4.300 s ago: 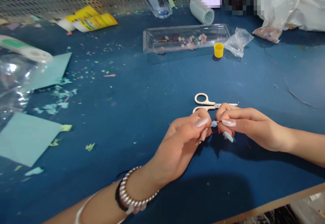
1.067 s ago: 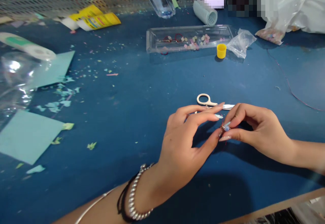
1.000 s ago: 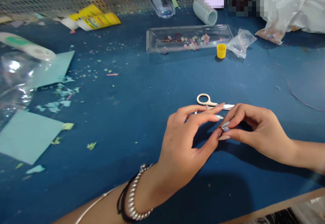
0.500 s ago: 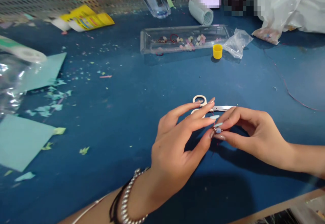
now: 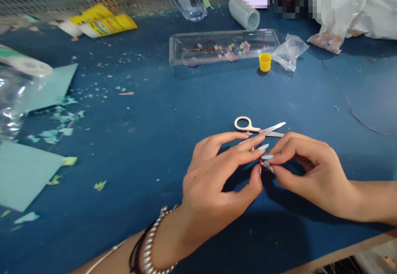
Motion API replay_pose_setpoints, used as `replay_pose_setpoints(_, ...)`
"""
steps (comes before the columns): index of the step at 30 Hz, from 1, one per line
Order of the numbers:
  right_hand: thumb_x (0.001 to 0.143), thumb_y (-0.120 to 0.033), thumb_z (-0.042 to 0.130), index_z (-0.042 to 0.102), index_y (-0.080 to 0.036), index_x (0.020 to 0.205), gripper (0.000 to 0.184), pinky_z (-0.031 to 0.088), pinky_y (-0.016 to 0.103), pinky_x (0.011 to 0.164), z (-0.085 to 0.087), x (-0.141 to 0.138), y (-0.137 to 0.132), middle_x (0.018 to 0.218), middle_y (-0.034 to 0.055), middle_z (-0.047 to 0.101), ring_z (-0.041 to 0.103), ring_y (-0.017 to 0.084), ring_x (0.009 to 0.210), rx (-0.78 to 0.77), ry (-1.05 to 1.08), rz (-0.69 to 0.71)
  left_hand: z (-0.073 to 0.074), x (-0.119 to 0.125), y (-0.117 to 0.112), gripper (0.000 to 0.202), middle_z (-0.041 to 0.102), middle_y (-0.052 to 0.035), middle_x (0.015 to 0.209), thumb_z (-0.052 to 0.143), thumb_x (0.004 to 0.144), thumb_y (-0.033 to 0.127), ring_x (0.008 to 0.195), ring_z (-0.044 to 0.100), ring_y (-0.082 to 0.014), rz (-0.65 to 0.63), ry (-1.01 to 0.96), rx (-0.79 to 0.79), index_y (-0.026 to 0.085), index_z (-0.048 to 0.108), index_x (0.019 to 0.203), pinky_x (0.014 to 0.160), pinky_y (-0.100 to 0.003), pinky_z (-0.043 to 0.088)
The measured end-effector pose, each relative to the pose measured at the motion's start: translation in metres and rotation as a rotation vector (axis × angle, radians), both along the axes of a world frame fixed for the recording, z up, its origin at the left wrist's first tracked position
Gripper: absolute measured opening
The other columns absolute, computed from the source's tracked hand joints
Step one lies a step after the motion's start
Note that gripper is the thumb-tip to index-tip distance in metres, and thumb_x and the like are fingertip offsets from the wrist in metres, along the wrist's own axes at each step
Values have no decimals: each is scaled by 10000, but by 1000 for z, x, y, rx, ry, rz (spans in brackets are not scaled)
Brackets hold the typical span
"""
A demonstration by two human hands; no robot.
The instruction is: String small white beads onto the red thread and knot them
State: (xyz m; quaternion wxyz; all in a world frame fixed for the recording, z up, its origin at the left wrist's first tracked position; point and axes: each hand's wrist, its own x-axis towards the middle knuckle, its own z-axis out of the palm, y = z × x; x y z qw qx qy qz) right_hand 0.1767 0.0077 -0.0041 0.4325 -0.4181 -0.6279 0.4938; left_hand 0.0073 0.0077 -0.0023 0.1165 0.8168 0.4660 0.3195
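Note:
Between my hands is a small beaded ring [image 5: 266,164] with a pale blue bead and smaller beads along a thin strand. My right hand [image 5: 316,170] pinches it from the right between thumb and forefinger. From the left, the thumb of my left hand [image 5: 214,174] presses against its edge, and the other fingers reach out above it. Just behind the fingers lie white-handled scissors [image 5: 248,123] with their blades apart. My left fingertips cover part of the lower handle, and I cannot tell whether they touch it.
Farther back, a clear plastic tray [image 5: 172,52] holds flower-like beads and red string. Beside it are a yellow cap [image 5: 264,63] and a small plastic bag [image 5: 290,52]. Teal sheets [image 5: 29,174] and paper scraps lie left. A thin thread [image 5: 356,116] curves across the right.
The scissors' blades have spread apart and the upper handle shows more fully. My fingers have shifted slightly around the beaded ring, which now sits a little lower.

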Motion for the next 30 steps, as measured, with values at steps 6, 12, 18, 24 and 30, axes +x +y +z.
replay_pose_setpoints(6, 747, -21, 555, 511, -181, 686, 177, 464, 255, 670, 0, -1, 0, 709, -7, 559, 560, 118, 715, 97, -46, 4, -3, 0, -1, 158, 730, -44, 915, 562, 728, 116, 915, 628, -234, -1, 1, 4, 208, 610, 848, 822, -416, 488)
replay_pose_setpoints(12, 747, -31, 562, 470, -196, 764, 190, 440, 255, 666, -1, -2, -3, 748, -17, 529, 526, 111, 722, 80, -55, -4, 0, 2, -1, 152, 737, -25, 879, 545, 738, 139, 874, 632, -234, 21, 33, -27, 225, 619, 838, 817, -430, 489)
replay_pose_setpoints(18, 732, -30, 565, 423, -214, 818, 248, 427, 243, 677, -3, -1, -1, 807, -29, 481, 485, 102, 750, 47, -55, -18, 1, 0, 1, 136, 733, -11, 915, 536, 767, 139, 924, 599, -224, -14, 17, -8, 234, 612, 826, 819, -413, 490)
replay_pose_setpoints(24, 753, -49, 566, 425, -218, 828, 233, 458, 264, 698, -4, 0, 0, 842, -22, 493, 510, 106, 763, 32, -35, -24, 0, -1, 2, 146, 718, -37, 978, 502, 814, 102, 958, 572, -192, -76, 0, -34, 182, 620, 841, 875, -381, 467)
replay_pose_setpoints(30, 753, -53, 566, 426, -216, 820, 226, 478, 244, 667, -2, 0, 3, 846, -16, 499, 525, 100, 758, -41, 26, -40, -3, -1, 2, 176, 697, -11, 1024, 521, 822, 102, 991, 549, -179, -50, -140, -248, 207, 628, 914, 871, -340, 486)
